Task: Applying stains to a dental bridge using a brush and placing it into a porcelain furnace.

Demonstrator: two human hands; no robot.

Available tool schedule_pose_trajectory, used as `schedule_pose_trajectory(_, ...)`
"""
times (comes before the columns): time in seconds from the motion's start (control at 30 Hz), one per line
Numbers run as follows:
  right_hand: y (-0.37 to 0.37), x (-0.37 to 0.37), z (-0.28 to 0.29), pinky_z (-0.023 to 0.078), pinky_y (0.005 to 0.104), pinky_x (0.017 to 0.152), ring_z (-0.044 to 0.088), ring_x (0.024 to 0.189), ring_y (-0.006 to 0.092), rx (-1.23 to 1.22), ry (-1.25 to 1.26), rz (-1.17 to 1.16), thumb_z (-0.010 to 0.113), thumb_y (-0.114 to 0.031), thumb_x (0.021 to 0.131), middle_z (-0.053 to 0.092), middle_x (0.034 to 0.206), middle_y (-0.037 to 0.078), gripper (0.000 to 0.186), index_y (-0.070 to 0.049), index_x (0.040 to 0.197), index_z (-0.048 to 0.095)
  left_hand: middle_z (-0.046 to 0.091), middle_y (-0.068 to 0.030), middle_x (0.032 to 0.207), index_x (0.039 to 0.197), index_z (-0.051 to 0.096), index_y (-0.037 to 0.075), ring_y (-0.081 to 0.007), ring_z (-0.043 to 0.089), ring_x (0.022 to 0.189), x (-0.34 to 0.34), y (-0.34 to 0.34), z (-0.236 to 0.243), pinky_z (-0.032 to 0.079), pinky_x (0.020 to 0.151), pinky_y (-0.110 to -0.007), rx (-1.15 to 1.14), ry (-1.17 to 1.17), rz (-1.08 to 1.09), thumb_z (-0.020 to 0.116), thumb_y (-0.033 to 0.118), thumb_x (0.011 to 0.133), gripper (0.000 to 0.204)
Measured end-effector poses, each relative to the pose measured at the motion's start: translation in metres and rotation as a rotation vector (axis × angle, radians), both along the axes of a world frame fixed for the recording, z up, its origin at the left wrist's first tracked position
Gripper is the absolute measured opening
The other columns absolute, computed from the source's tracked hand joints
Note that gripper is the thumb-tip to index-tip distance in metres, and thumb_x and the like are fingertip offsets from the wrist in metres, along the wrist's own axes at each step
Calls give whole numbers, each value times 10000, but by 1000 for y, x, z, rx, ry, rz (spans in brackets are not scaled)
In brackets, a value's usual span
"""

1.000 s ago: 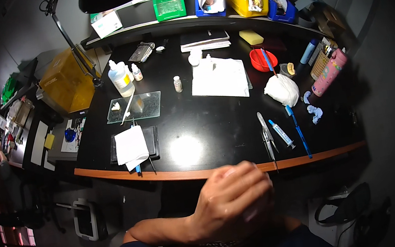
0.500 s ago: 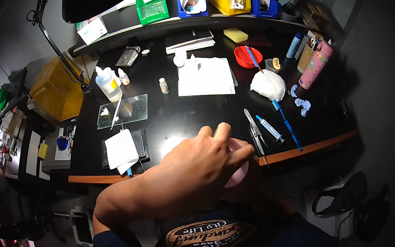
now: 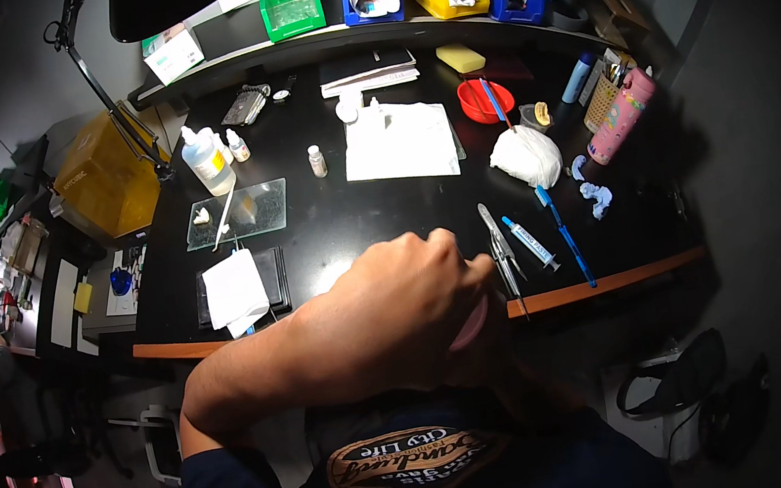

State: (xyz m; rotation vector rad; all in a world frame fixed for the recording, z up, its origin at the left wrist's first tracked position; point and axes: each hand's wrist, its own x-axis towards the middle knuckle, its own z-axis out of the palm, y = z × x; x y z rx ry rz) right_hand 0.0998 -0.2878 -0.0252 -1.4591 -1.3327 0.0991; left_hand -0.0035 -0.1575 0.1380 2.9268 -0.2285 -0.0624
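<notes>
My left hand (image 3: 389, 304) reaches in from the lower left, above the near wooden edge of the black desk (image 3: 357, 219). Its fingers are curled shut, and the rim of a pink object (image 3: 470, 325) shows just under its palm. My right hand is mostly hidden beneath the left one, in shadow. Just past the knuckles lie metal tweezers (image 3: 502, 253), a syringe (image 3: 530, 242) and a blue pen (image 3: 564, 237).
On the desk are a black pad with white paper (image 3: 237, 287), a glass plate (image 3: 237, 214), a white squeeze bottle (image 3: 207, 162), a small vial (image 3: 317, 161), a white paper towel (image 3: 399, 141), a red bowl (image 3: 480, 100), a white cloth lump (image 3: 526, 157) and a pink bottle (image 3: 620, 117). A yellow box (image 3: 106, 174) stands left. Coloured bins line the shelf.
My left hand has risen from near my chest up over the desk's front edge, and the pink object now shows beneath it. The view has shifted slightly downward.
</notes>
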Motion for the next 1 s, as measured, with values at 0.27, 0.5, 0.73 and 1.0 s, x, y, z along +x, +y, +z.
schedule_pose_trajectory(0.27, 3, 3, -31, 570, 411, 910, 683, 1094, 326, 38, 173, -9, 971, -382, 654, 623, 1226, 206, 1013, 29, 1405, 428, 706, -179, 839, 1068, 668, -37, -330, 746, 704, 32, -17, 33, 616, 590, -412, 143, 396, 363, 742, 621, 775, 724)
schedule_pose_trajectory(0.5, 3, 6, -20, 571, 455, 937, 659, 1155, 370, 157, -23, -42, 948, -496, 665, 575, 1274, 233, 1062, 41, 1402, 404, 603, -222, 1178, 1358, 547, 97, -412, 701, 1001, 6, 1, -13, 615, 747, -441, -46, -146, -127, 828, 162, 638, 776)
schedule_pose_trajectory(0.73, 2, 5, -16, 585, 406, 869, 701, 1061, 314, 152, 106, 52, 967, -404, 640, 620, 1213, 188, 968, 5, 1354, 457, 639, -244, 928, 1090, 642, -47, -395, 740, 774, 12, -3, 4, 610, 601, -440, -12, 10, 53, 855, 487, 685, 703)
schedule_pose_trajectory(1.0, 0, 3, -16, 545, 432, 978, 635, 1206, 306, 224, 113, 12, 989, -297, 622, 574, 1335, 193, 1047, 4, 1439, 408, 647, -214, 945, 1082, 630, 42, -373, 713, 777, 6, -12, 5, 550, 568, -432, -9, 35, 229, 849, 397, 691, 572)
